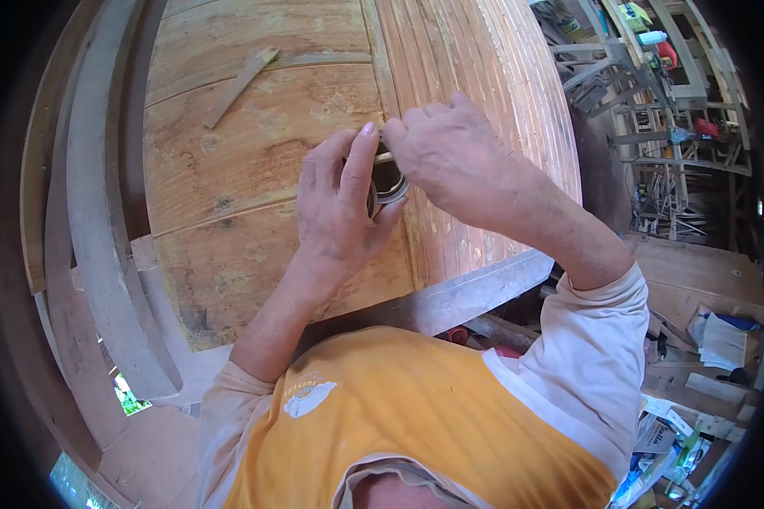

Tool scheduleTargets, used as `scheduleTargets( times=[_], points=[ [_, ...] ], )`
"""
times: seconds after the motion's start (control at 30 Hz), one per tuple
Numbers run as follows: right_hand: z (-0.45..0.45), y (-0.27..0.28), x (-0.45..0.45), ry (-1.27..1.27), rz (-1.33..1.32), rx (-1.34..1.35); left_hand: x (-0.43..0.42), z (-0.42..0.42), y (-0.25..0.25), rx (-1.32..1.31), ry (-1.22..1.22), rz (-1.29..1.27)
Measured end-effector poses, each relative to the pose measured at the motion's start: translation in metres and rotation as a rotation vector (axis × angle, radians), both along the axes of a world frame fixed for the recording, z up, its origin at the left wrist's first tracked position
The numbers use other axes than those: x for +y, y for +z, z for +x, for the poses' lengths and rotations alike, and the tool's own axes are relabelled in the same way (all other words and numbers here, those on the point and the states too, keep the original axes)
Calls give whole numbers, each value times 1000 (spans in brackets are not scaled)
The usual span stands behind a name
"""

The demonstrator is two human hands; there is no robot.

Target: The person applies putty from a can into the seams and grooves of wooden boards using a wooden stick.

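Note:
My left hand [339, 191] is wrapped around the side of a small round open can [393, 197] with a metal rim. The can's inside looks dark. My right hand [454, 161] is closed, with its fingers bent over the can's far right rim; what it pinches, if anything, is hidden. Beneath both hands lies a large wooden panel [255, 182] with plank seams and brown stains. A thin flat wooden stick [239, 89] rests on the panel, beyond my left hand and to its left.
Grooved reddish wood [475, 110] makes up the right side of the work surface. A long grey beam [102, 187] stands along the left. At the right, racks [671, 161] hold wood scraps, and papers [723, 341] lie on a cluttered bench.

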State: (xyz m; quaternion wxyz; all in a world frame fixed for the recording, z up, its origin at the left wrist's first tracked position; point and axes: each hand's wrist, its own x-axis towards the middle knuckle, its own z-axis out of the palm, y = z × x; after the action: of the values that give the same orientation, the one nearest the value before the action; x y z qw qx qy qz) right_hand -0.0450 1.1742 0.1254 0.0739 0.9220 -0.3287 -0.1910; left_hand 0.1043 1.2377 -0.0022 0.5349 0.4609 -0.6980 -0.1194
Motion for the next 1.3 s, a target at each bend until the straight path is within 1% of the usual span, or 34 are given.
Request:
scheduleTargets(
  times=[0.07, 0.17, 0.27, 0.37, 0.47, 0.53, 0.57, 0.63, 0.67, 0.73, 0.83, 0.9, 1.03, 1.13, 1.23, 1.3],
  points=[
    [13, 1, 2, 44, -23, 34, 2, 1, 1, -18, -26, 34],
    [22, -1, 3, 70, 23, 174, 0, 5, -1, -2, -26, 38],
    [18, 2, -2, 98, 102, 28, -2, 6, -3, 28, -24, 27],
    [-5, 30, -7, -42, 126, -169, 0, 11, -5, 71, -13, 30],
    [-43, 45, -5, -423, 153, -273, -4, 21, -5, 121, 30, 15],
    [-80, 27, -10, -601, 156, -530, -10, 31, -5, 117, 47, 13],
    [-96, 6, -12, -692, 158, -661, -13, 38, -3, 94, 47, 19],
    [-119, -50, -24, -754, 52, -855, -24, 50, -2, 50, 37, 14],
    [-128, -76, -30, -785, -6, -950, -29, 55, -4, 31, -9, 13],
    [-124, -115, -43, -888, -178, -899, -38, 62, -9, -5, -106, 6],
    [-107, -151, -59, -1012, -250, -914, -43, 65, -19, 75, -147, 11],
    [-97, -166, -66, -1019, -281, -928, -44, 68, -25, 85, -167, -1],
    [-81, -173, -70, -1053, -284, -892, -40, 69, -36, 115, -181, -16],
    [-78, -182, -79, -1022, -387, -804, -40, 75, -39, 63, -221, -8],
    [-71, -178, -83, -1023, -437, -597, -38, 74, -37, 80, -212, 23],
    [-71, -181, -75, -1019, -456, -560, -37, 74, -37, 73, -205, 19]
  ],
)
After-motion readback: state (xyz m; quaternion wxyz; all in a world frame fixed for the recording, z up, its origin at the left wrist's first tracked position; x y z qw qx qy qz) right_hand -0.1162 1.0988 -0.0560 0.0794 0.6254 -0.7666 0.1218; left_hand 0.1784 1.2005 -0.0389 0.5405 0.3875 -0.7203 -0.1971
